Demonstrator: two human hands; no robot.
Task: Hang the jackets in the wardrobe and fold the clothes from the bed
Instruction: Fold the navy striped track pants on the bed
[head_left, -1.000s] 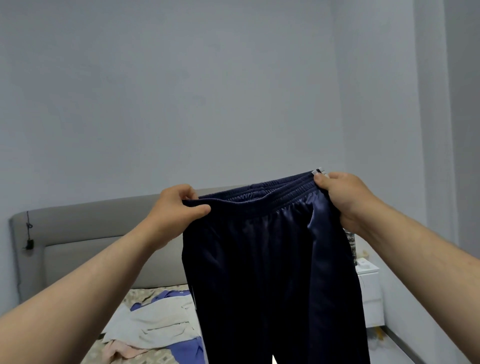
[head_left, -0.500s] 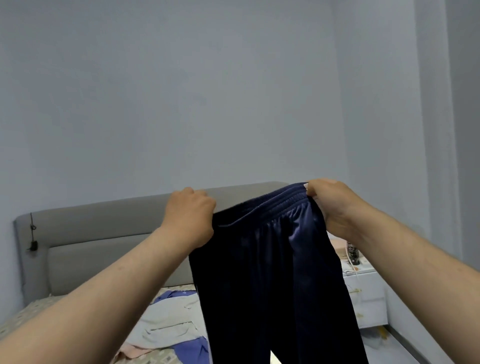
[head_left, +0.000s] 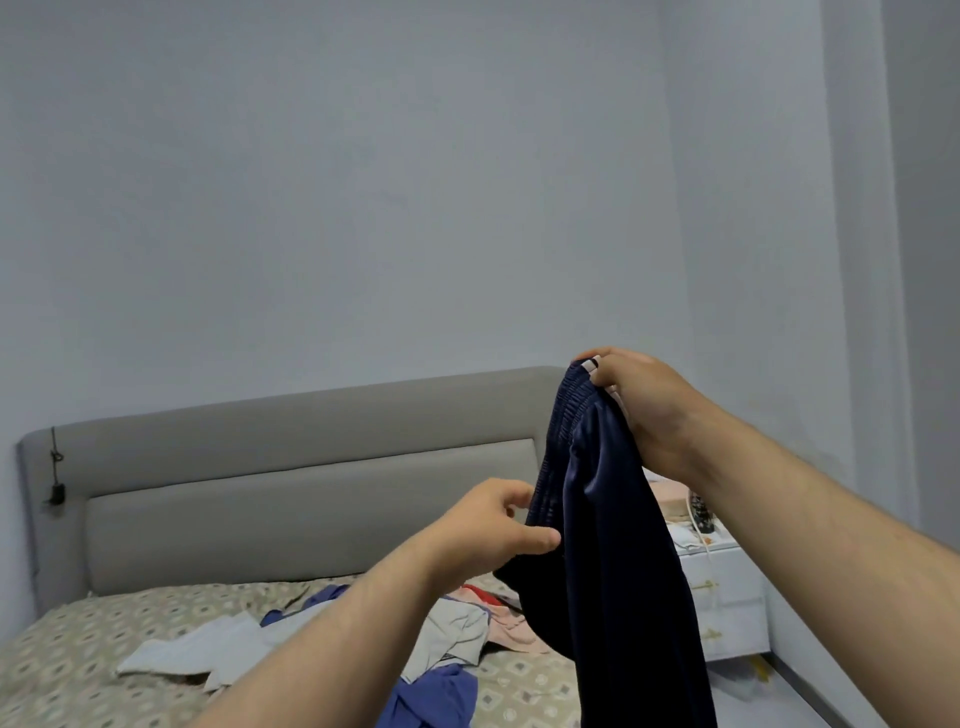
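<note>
My right hand (head_left: 641, 410) grips the elastic waistband of the navy blue satin trousers (head_left: 608, 545) and holds them up in front of the headboard, so the legs hang down past the frame's lower edge. Lower and to the left, my left hand (head_left: 493, 530) meets the trousers' left edge, its thumb lying on the fabric and its fingers curled beside it, pinching the cloth. On the bed (head_left: 78, 654) below lies a heap of loose clothes (head_left: 457, 623): white, beige, pink, red and blue (head_left: 436, 696) pieces.
A grey padded headboard (head_left: 291, 467) stands against the pale wall, with a black cable (head_left: 56, 478) hanging at its left end. At the right, a white bedside cabinet (head_left: 727, 597) carries small items. A strip of floor runs beside it.
My left hand has let go of the waistband and dropped to the trousers' side edge. The waistband has collapsed into my right hand, so the trousers hang narrow. The view has tilted down.
</note>
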